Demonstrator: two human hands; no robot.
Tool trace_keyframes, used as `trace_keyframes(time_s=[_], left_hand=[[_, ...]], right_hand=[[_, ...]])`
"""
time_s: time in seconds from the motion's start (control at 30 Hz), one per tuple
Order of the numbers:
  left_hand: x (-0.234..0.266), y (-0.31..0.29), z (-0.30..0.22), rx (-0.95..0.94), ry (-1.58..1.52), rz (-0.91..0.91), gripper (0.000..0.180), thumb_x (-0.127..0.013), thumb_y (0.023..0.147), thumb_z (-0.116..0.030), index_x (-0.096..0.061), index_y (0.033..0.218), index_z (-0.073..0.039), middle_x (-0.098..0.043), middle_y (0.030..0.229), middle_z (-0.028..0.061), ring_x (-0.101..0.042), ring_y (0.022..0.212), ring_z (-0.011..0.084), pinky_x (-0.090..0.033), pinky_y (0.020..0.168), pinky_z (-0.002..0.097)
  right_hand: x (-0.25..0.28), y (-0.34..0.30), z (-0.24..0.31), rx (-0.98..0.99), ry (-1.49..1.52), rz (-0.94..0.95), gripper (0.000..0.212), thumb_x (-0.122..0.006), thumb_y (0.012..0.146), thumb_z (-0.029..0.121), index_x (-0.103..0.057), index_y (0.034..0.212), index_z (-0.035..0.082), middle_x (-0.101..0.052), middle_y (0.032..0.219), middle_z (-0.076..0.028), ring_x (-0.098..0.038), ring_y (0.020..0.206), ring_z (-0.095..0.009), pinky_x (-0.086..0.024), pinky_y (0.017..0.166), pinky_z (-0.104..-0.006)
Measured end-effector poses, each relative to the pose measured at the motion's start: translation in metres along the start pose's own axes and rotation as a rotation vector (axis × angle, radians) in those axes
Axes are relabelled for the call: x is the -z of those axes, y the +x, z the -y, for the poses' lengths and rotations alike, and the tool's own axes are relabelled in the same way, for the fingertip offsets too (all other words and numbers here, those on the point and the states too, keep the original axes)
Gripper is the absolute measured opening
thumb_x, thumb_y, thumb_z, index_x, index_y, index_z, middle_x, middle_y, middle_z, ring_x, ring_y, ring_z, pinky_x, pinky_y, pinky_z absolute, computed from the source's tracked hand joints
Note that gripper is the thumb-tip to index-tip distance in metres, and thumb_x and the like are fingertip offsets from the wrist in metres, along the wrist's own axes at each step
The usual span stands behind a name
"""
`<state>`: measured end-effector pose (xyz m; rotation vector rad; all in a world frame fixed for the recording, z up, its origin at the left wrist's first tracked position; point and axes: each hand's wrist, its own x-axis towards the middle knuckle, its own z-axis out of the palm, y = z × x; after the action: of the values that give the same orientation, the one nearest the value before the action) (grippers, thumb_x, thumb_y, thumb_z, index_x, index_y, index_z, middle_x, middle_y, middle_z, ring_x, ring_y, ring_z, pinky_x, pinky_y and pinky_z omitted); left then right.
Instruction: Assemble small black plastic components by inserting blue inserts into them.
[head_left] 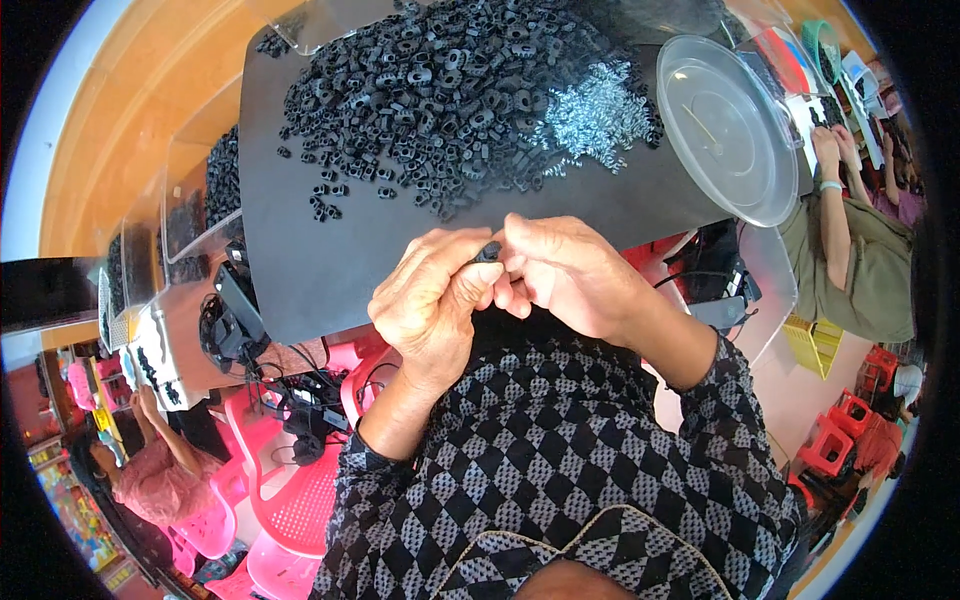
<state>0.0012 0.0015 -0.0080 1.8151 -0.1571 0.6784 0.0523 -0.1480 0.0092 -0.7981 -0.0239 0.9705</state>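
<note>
In front of my chest, over the near edge of the black table, both hands meet. My left hand (pixel 428 297) is closed, its thumb and fingers pinching a small black plastic cord-lock part (pixel 488 252). Against it comes my right hand (pixel 580 278), fingers curled and pressed together; whatever lies between its fingertips is hidden. Beyond them a large heap of black cord-lock parts (pixel 420 95) spreads over the black table (pixel 320 265). On the heap's right side sits a pile of small silvery springs (pixel 597 115).
Right of the springs rests a round clear plastic lid (pixel 725 130). Clear bins of black parts (pixel 222 180) stand at the left. Pink chairs (pixel 300 490) and cables (pixel 300 400) are lower left. Other people (pixel 850 265) work at both sides. A yellow basket (pixel 812 342) stands right.
</note>
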Motion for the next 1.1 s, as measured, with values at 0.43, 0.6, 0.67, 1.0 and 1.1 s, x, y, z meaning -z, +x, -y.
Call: trace_keyframes(time_s=[0.43,0.6,0.67,1.0,1.1], left_hand=[[0.013,0.003,-0.005,0.073,0.09,0.108,0.018,-0.071,0.077,-0.007,-0.068,0.092,0.003,-0.068,0.082,0.0106,-0.064,0.07,0.0208,-0.05,0.061,0.029],[0.01,-0.005,0.003,0.053,0.055,0.021,0.018,-0.072,0.076,-0.007,-0.068,0.091,0.003,-0.068,0.081,0.0117,-0.064,0.069,0.0213,-0.05,0.059,0.0288],[0.009,-0.005,0.006,-0.021,0.016,-0.012,0.018,-0.072,0.076,-0.006,-0.068,0.09,0.004,-0.068,0.081,0.0127,-0.063,0.067,0.0206,-0.049,0.056,0.0279],[0.003,-0.008,0.005,0.083,0.019,-0.067,0.018,-0.072,0.076,-0.005,-0.067,0.089,0.005,-0.067,0.079,0.0121,-0.061,0.064,0.0192,-0.048,0.054,0.0274],[-0.001,-0.003,0.009,-0.12,0.085,-0.088,0.017,-0.072,0.077,-0.006,-0.067,0.089,0.006,-0.066,0.078,0.0118,-0.06,0.063,0.0184,-0.047,0.054,0.0268]], right_hand=[[-0.004,0.002,-0.003,-0.008,-0.018,-0.009,0.03,-0.056,0.093,0.028,-0.064,0.086,0.0,-0.065,0.082,-0.011,-0.055,0.067,-0.011,-0.043,0.059,-0.0226],[-0.007,0.003,-0.008,0.025,-0.014,-0.023,0.03,-0.055,0.094,0.027,-0.063,0.087,-0.002,-0.064,0.082,-0.01,-0.056,0.069,-0.012,-0.044,0.061,-0.0233],[-0.008,0.004,-0.009,0.036,-0.02,-0.028,0.03,-0.055,0.094,0.026,-0.063,0.086,-0.002,-0.064,0.082,-0.01,-0.056,0.069,-0.012,-0.044,0.061,-0.0235],[-0.011,0.004,-0.013,0.066,-0.058,-0.078,0.026,-0.054,0.094,0.022,-0.063,0.086,-0.001,-0.063,0.079,-0.008,-0.053,0.067,-0.011,-0.041,0.059,-0.0224],[-0.009,0.005,-0.012,0.072,-0.081,-0.085,0.027,-0.054,0.094,0.022,-0.063,0.086,-0.001,-0.062,0.078,-0.008,-0.053,0.066,-0.01,-0.041,0.059,-0.0227]])
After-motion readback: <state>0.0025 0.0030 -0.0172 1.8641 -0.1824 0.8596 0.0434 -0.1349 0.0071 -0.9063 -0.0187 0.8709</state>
